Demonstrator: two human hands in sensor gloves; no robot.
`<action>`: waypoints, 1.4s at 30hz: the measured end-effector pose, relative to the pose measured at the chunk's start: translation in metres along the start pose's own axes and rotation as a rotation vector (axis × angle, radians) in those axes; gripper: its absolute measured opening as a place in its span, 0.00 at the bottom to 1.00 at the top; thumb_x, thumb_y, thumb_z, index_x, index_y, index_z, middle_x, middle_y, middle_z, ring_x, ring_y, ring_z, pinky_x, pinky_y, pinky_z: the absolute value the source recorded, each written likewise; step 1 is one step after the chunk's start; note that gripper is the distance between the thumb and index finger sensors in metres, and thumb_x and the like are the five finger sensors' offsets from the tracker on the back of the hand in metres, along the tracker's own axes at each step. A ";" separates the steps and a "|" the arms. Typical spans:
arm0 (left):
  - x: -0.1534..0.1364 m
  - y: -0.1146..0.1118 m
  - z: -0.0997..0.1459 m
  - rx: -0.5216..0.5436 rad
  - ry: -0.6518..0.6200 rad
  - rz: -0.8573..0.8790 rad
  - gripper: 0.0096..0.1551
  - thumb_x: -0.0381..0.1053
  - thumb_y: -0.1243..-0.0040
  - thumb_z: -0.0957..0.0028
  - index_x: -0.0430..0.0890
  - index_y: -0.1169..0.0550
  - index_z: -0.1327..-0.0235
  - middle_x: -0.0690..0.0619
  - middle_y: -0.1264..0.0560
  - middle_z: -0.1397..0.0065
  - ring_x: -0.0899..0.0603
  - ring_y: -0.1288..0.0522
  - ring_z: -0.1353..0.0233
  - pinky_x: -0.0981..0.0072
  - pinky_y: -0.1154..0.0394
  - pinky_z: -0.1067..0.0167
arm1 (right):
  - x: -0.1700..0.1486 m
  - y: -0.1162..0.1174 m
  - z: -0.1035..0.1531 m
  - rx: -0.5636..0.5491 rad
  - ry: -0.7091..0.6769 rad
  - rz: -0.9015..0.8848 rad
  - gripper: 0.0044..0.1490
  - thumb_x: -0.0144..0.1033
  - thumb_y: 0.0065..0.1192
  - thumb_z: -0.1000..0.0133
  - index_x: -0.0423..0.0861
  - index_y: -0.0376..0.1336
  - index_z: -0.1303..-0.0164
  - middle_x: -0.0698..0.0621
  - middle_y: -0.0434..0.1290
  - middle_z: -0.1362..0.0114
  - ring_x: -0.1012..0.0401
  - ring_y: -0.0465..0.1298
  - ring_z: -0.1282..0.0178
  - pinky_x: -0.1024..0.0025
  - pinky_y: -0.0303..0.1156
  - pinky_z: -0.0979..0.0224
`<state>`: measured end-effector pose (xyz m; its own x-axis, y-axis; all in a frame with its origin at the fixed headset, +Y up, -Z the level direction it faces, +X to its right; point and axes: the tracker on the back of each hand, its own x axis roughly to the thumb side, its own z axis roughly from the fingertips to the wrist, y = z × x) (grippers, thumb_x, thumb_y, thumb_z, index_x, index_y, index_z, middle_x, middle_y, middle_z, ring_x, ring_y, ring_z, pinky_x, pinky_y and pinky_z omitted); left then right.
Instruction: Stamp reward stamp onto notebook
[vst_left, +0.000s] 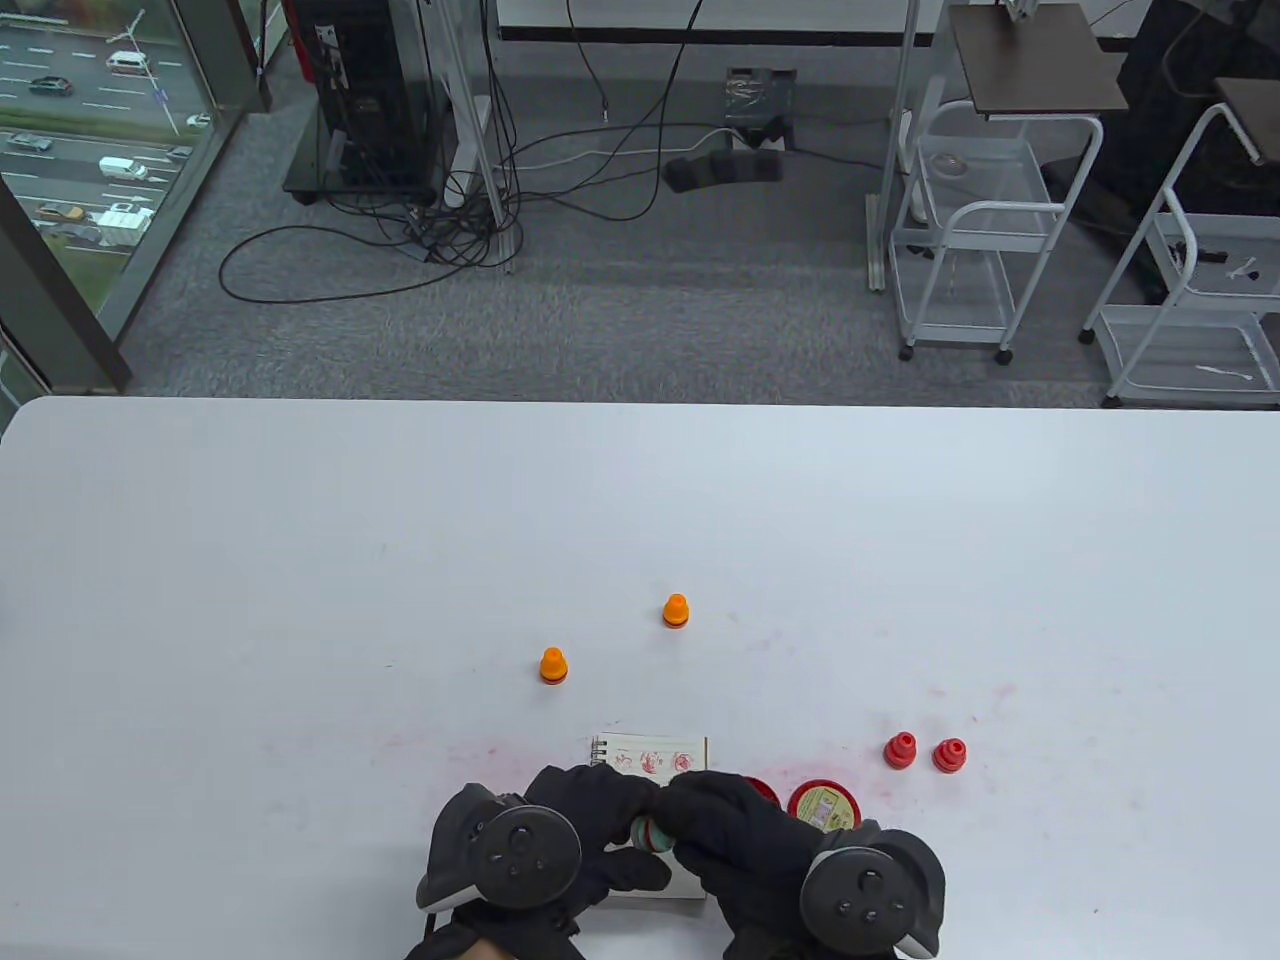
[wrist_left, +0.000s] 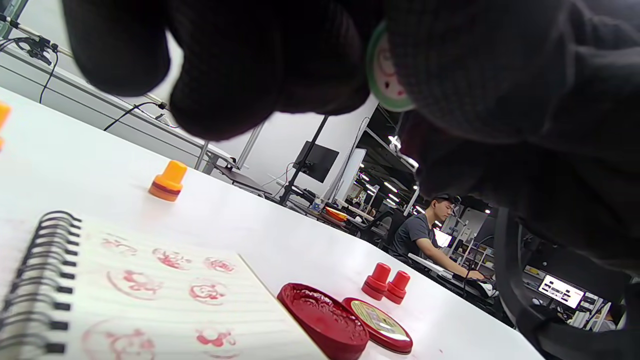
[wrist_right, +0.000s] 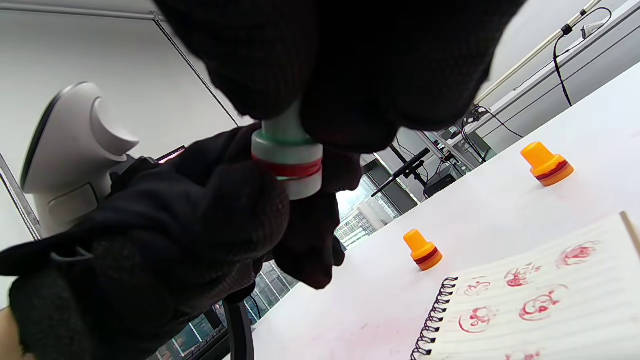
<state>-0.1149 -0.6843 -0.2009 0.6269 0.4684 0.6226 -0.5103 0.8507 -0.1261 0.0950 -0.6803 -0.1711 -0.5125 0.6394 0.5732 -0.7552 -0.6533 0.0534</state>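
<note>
Currently we grip the stamp between both hands, right hand on top, left hand at its base; it hangs above the notebook, face toward the page.

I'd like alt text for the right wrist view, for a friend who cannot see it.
Two black-gloved hands hold a small white and green stamp with a red band in the air, the right hand gripping its top. Below right lies an open spiral notebook already marked with red stamp prints, and two orange stamps stand on the white table beyond it.
</note>
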 end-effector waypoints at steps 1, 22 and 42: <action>0.000 0.000 0.000 -0.007 0.001 0.001 0.42 0.64 0.30 0.69 0.41 0.17 0.44 0.52 0.16 0.54 0.49 0.17 0.57 0.43 0.20 0.43 | 0.000 0.001 0.000 -0.002 -0.005 0.004 0.27 0.30 0.70 0.52 0.50 0.70 0.40 0.45 0.75 0.32 0.53 0.83 0.45 0.60 0.84 0.43; 0.000 -0.004 0.000 -0.025 -0.018 0.009 0.42 0.65 0.32 0.68 0.41 0.17 0.45 0.51 0.16 0.54 0.48 0.17 0.57 0.43 0.20 0.42 | 0.001 0.003 -0.001 0.012 -0.010 0.023 0.25 0.29 0.70 0.52 0.50 0.71 0.42 0.46 0.75 0.32 0.53 0.83 0.45 0.59 0.84 0.42; -0.023 0.020 0.017 -0.026 0.066 -0.355 0.51 0.68 0.39 0.58 0.46 0.31 0.21 0.38 0.36 0.18 0.30 0.34 0.22 0.31 0.36 0.29 | -0.023 -0.057 -0.002 -0.162 0.078 0.070 0.26 0.35 0.68 0.48 0.48 0.71 0.38 0.44 0.77 0.34 0.48 0.79 0.43 0.48 0.77 0.38</action>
<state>-0.1496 -0.6817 -0.2045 0.7998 0.1561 0.5797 -0.2393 0.9685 0.0693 0.1488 -0.6573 -0.1894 -0.5914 0.6283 0.5054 -0.7695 -0.6272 -0.1207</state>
